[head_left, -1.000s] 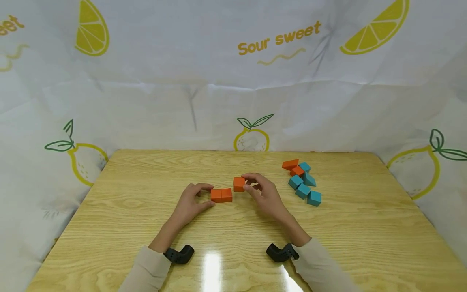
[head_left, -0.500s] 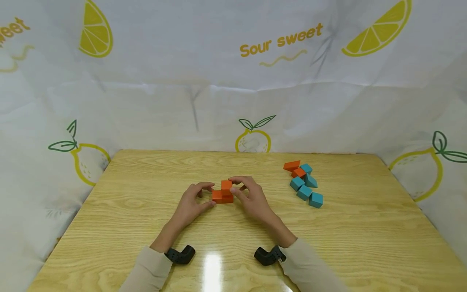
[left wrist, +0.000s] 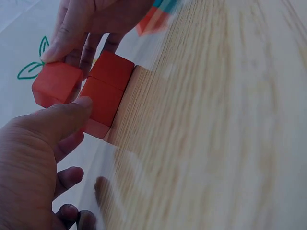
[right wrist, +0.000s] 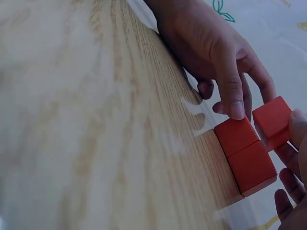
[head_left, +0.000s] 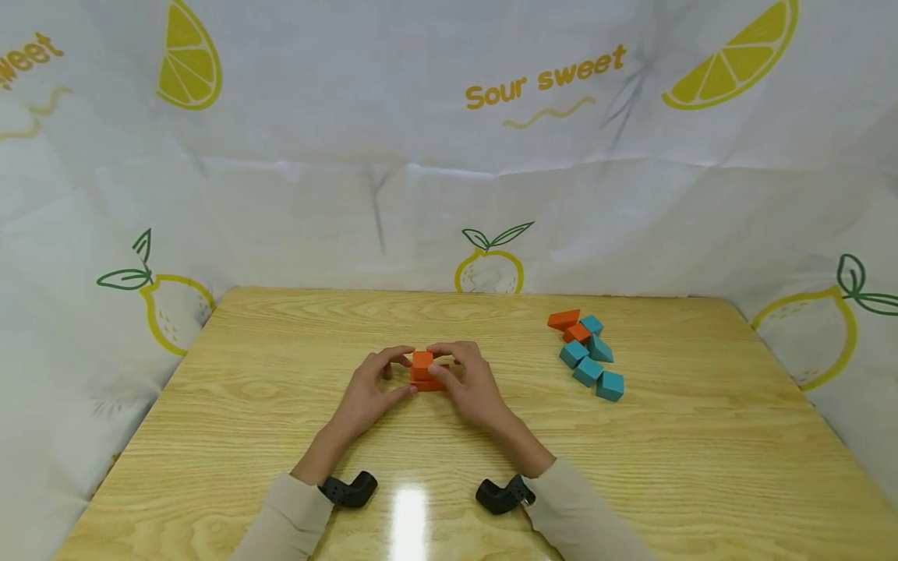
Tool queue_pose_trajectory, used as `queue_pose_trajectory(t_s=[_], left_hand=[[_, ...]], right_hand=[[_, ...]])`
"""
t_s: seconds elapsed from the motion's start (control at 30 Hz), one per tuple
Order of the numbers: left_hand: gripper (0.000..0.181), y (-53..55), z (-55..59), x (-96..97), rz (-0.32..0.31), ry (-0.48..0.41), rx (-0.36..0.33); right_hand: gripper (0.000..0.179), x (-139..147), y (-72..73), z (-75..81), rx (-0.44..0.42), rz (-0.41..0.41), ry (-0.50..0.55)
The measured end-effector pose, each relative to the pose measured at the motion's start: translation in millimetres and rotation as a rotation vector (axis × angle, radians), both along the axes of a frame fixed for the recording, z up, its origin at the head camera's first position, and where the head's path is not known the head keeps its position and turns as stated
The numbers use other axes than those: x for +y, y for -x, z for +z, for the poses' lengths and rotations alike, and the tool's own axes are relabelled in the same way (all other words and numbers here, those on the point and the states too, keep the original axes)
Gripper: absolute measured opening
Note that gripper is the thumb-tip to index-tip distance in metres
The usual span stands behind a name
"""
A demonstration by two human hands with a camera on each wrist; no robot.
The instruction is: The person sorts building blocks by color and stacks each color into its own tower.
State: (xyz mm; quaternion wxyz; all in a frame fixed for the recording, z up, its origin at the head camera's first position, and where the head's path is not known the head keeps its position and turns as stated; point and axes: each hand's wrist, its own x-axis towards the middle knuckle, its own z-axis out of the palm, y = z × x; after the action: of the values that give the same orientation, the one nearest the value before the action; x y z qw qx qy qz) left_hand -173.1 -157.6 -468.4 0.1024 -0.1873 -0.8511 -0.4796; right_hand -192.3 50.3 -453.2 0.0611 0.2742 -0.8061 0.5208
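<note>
In the head view, two orange cubes (head_left: 429, 386) lie side by side on the table, touching. My left hand (head_left: 366, 393) steadies the left one, thumb on its near side and index finger behind it. Between thumb and fingers, my right hand (head_left: 477, 386) pinches a third orange cube (head_left: 422, 363) over the left end of the pair. The right wrist view shows this held cube (right wrist: 272, 120) slightly tilted and just apart from the left lower cube (right wrist: 235, 136). The right lower cube (right wrist: 252, 167) is partly hidden by my right hand in the head view.
Right of the hands lies a loose group of blocks: several blue cubes (head_left: 587, 371), a blue triangular block (head_left: 600, 349), an orange cube (head_left: 577, 333) and an orange slanted block (head_left: 563, 319). The wooden table (head_left: 295, 327) ends at a lemon-print cloth (head_left: 316, 226) behind.
My right hand has carried its orange cube leftward, from right of the pair, across the right lower cube to over the left one. My left hand has stayed in place.
</note>
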Motion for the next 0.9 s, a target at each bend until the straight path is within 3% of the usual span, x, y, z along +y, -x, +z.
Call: queue_pose_trajectory(t_s=[0.57,0.9], left_hand=[[0.049,-1.3,-1.1,-0.1,-0.015,-0.06,0.039],[0.048,-2.1,2.5,-0.2,-0.007,-0.023,0.052]], right_hand=[[0.031,-3.6,-2.7,-1.4,-0.033,0.007,-0.016],[0.031,-4.0,-2.4,-2.8,-0.021,0.004,-0.005]])
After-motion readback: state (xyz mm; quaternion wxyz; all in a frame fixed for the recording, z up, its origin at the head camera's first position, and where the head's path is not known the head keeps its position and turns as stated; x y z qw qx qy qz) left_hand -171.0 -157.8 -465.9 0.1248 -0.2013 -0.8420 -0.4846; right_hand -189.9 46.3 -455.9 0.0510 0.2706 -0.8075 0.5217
